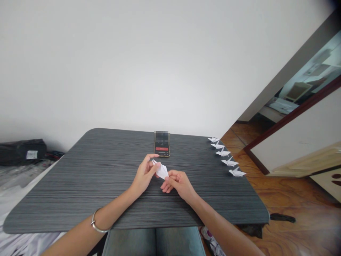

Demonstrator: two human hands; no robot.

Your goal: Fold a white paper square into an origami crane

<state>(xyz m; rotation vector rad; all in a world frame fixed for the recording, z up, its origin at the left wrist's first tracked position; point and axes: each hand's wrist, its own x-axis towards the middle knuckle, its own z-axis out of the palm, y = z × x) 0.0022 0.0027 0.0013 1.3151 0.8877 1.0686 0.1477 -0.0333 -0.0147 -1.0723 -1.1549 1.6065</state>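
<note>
A small piece of folded white paper (162,171), kite-shaped with pointed ends, is held just above the table between both hands. My left hand (145,174) pinches its upper left part between thumb and fingers. The lower right tip sits in the pinch of my right hand (178,183), whose other fingers curl beneath. Just beyond the hands, a phone (162,151) rests against the wall with its screen lit. Along the table's right edge stands a row of several folded white paper cranes (223,153).
The dark wood-grain table (106,170) has rounded corners and meets a white wall (160,71) at the back. At the left lie a black bag (23,151) and plastic-wrapped things. A wooden floor (279,199) and a doorway are on the right.
</note>
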